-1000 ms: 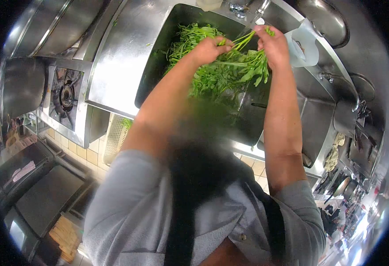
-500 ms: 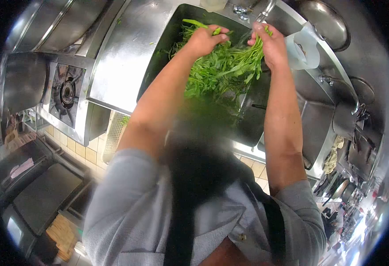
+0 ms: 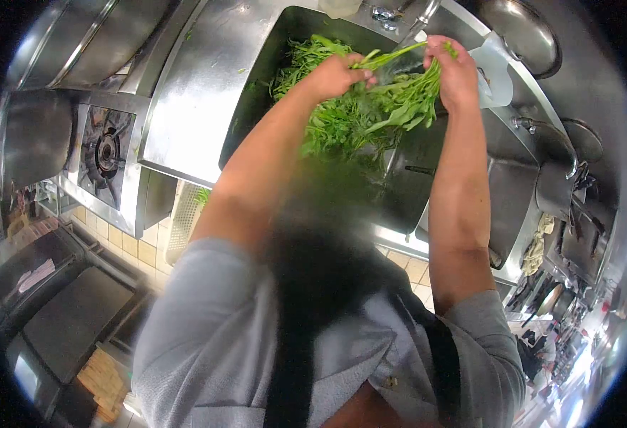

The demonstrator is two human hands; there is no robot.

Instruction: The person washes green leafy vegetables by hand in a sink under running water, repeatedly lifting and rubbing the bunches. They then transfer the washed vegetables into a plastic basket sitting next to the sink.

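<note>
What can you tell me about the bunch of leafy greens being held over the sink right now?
The leafy greens are a loose bunch of bright green stalks with narrow leaves, looking fresh. The left hand and right hand each close their grip on the pale stem ends, holding the stalks roughly level while the leaves hang down. The bunch sits over the steel sink, just below the tap, with more greens lying in the basin behind.

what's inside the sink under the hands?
The sink holds a pile of leafy greens. The left hand and right hand lift a bunch above it. Bare dark steel shows at the near right. The greens and arms cover the rest of the bottom.
</note>
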